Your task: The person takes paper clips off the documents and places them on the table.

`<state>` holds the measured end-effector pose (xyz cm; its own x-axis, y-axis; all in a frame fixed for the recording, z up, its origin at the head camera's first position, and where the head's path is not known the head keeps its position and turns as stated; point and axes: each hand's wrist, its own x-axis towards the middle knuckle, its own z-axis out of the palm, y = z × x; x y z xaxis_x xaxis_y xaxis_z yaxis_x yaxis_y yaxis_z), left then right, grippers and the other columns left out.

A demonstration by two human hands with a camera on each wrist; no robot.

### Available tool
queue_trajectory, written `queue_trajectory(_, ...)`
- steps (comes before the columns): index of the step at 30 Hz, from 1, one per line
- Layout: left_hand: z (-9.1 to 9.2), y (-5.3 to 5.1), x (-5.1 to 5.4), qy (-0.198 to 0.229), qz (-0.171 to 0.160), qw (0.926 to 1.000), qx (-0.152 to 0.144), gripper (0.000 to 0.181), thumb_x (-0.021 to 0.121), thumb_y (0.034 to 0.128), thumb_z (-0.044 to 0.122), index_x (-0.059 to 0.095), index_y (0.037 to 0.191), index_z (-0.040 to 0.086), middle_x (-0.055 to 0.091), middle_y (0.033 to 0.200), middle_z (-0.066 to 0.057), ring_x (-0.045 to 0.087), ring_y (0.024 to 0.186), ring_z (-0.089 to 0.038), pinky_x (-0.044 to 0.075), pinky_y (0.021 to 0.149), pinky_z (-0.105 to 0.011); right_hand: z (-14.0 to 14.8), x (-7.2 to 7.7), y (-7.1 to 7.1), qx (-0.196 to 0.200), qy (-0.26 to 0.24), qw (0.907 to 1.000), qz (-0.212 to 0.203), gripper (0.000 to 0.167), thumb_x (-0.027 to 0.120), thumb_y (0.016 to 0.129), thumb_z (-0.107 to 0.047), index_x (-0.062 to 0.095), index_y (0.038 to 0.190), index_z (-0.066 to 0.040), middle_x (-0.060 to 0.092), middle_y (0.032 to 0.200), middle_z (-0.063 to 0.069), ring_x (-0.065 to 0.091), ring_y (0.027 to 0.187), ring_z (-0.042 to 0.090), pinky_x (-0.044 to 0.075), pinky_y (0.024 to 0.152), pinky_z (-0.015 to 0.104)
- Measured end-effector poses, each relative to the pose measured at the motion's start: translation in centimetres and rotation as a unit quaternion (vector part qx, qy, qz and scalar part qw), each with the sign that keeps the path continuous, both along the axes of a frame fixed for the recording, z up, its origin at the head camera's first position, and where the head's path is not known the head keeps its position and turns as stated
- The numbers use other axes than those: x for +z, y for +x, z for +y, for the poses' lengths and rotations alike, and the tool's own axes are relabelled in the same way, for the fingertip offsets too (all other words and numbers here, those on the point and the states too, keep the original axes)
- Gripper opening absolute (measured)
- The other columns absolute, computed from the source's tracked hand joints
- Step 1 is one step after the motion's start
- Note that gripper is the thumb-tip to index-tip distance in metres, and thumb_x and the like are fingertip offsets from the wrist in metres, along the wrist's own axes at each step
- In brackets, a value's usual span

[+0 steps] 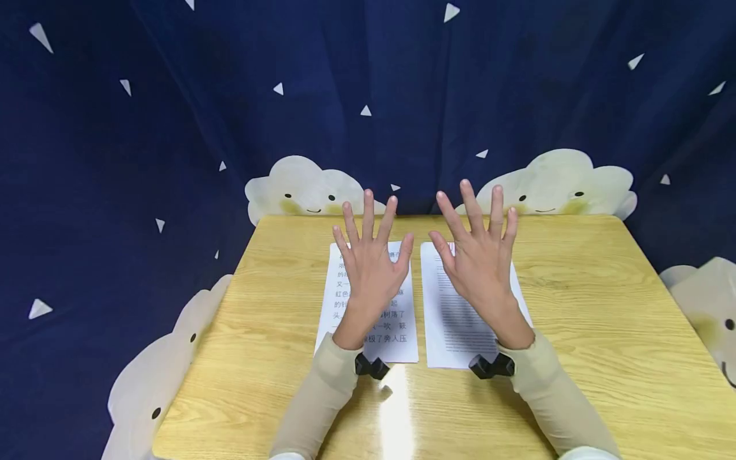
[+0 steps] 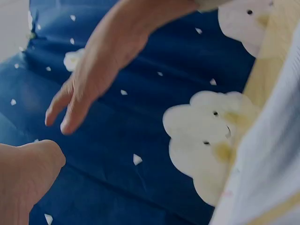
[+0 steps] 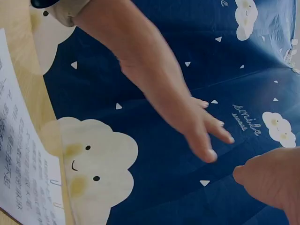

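White printed sheets (image 1: 397, 332) (image 1: 451, 326), 2; left hand (image 1: 372, 267), right hand (image 1: 482, 265) spread above.

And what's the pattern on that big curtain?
The curtain is dark blue with little white triangles and smiling pale clouds; the head view shows it best.

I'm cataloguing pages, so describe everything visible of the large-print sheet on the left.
The large-print sheet is white, looks like paper, and bears rows of big black Chinese characters. It lies flat on the wood-grained table, beside but apart from the small-print sheet. The left hand, held above it, hides its middle.
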<state>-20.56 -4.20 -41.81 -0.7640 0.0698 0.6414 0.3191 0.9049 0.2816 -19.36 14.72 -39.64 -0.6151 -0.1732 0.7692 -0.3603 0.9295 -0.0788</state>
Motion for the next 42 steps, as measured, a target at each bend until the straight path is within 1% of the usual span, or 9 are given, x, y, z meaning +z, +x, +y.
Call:
queue_trajectory(4, -1.6, -0.4, -1.7, 0.007, -0.031, 0.9994, 0.012, 0.069, 0.044, 0.1060, 0.058, 0.019, 0.167, 0.038, -0.008, 0.176, 0.005, -0.015, 0.160, -0.035, -0.002, 0.123, -0.070, -0.1, -0.8, -0.7, 0.032, -0.001, 0.9993, -0.021, 0.067, 0.057, 0.104, -0.044, 0.032, 0.165, -0.031, 0.015, 0.175, 0.003, 0.004, 0.159, 0.042, 0.011, 0.120, 0.071)
queue_trajectory(9, -4.2, -1.2, -4.3, 0.008, -0.060, 0.9978, 0.028, 0.067, 0.042, 0.1064, 0.057, 0.021, 0.167, 0.037, -0.005, 0.177, 0.001, -0.009, 0.160, -0.040, 0.004, 0.122, -0.071, -0.9, -3.2, -2.0, 0.087, -0.002, 0.9903, -0.108, 0.068, 0.062, 0.103, -0.040, 0.032, 0.164, -0.031, 0.013, 0.175, 0.003, 0.000, 0.161, 0.039, 0.013, 0.120, 0.072)
queue_trajectory(13, -6.1, -1.9, -6.4, 0.011, -0.074, 0.9966, 0.033, 0.070, 0.044, 0.1059, 0.056, 0.020, 0.168, 0.034, -0.005, 0.176, -0.005, -0.008, 0.159, -0.043, 0.003, 0.123, -0.070, -1.8, -5.6, -3.0, 0.112, -0.001, 0.9765, -0.184, 0.068, 0.059, 0.106, -0.043, 0.030, 0.165, -0.028, 0.017, 0.174, 0.009, 0.009, 0.159, 0.041, 0.019, 0.121, 0.069)
queue_trajectory(17, -7.9, -2.4, -8.4, 0.028, -0.100, 0.9934, 0.048, 0.073, 0.047, 0.1055, 0.054, 0.018, 0.168, 0.031, -0.012, 0.175, -0.009, -0.018, 0.158, -0.040, -0.002, 0.125, -0.065, -2.7, -8.1, -3.7, 0.136, 0.001, 0.9578, -0.253, 0.068, 0.056, 0.107, -0.045, 0.029, 0.165, -0.023, 0.026, 0.169, 0.018, 0.023, 0.154, 0.047, 0.031, 0.116, 0.069)
queue_trajectory(22, -9.7, -2.8, -10.4, 0.051, -0.137, 0.9882, 0.048, 0.076, 0.051, 0.1058, 0.048, 0.015, 0.169, 0.025, -0.011, 0.174, -0.017, -0.019, 0.157, -0.041, -0.001, 0.124, -0.066, -3.4, -10.9, -4.2, 0.143, 0.002, 0.9386, -0.314, 0.066, 0.058, 0.107, -0.041, 0.033, 0.164, -0.017, 0.037, 0.163, 0.022, 0.035, 0.149, 0.046, 0.039, 0.111, 0.067)
queue_trajectory(28, -11.8, -4.2, -12.3, 0.121, -0.184, 0.9749, 0.036, 0.081, 0.055, 0.1051, 0.041, 0.008, 0.169, 0.022, -0.007, 0.173, -0.021, 0.002, 0.158, -0.045, 0.012, 0.124, -0.065, -3.5, -12.6, -4.6, 0.153, 0.000, 0.9321, -0.328, 0.064, 0.060, 0.106, -0.033, 0.037, 0.161, -0.012, 0.050, 0.154, 0.023, 0.044, 0.143, 0.044, 0.039, 0.112, 0.062)
queue_trajectory(33, -13.5, -6.4, -13.7, 0.171, -0.206, 0.9632, 0.021, 0.078, 0.057, 0.1041, 0.027, 0.013, 0.168, 0.014, 0.021, 0.167, -0.027, 0.029, 0.149, -0.047, 0.025, 0.119, -0.064, -3.4, -13.7, -4.9, 0.141, 0.005, 0.9344, -0.327, 0.058, 0.063, 0.103, -0.028, 0.047, 0.155, -0.007, 0.060, 0.144, 0.021, 0.051, 0.135, 0.045, 0.041, 0.109, 0.060)
queue_trajectory(38, -14.9, -8.8, -14.7, 0.207, -0.212, 0.9552, -0.005, 0.070, 0.057, 0.1039, 0.012, 0.023, 0.164, 0.005, 0.056, 0.140, -0.025, 0.051, 0.130, -0.042, 0.036, 0.112, -0.059, -3.2, -14.3, -5.2, 0.123, 0.023, 0.9349, -0.332, 0.050, 0.064, 0.103, -0.028, 0.057, 0.146, -0.004, 0.064, 0.139, 0.020, 0.053, 0.134, 0.044, 0.039, 0.113, 0.058)
queue_trajectory(42, -15.9, -10.8, -14.9, 0.225, -0.199, 0.9530, -0.043, 0.054, 0.057, 0.1035, 0.002, 0.040, 0.154, -0.007, 0.066, 0.113, -0.024, 0.061, 0.101, -0.036, 0.048, 0.098, -0.050, -3.4, -14.8, -5.3, 0.123, 0.028, 0.9337, -0.335, 0.047, 0.063, 0.103, -0.029, 0.061, 0.142, -0.003, 0.066, 0.137, 0.019, 0.053, 0.134, 0.043, 0.039, 0.114, 0.058)
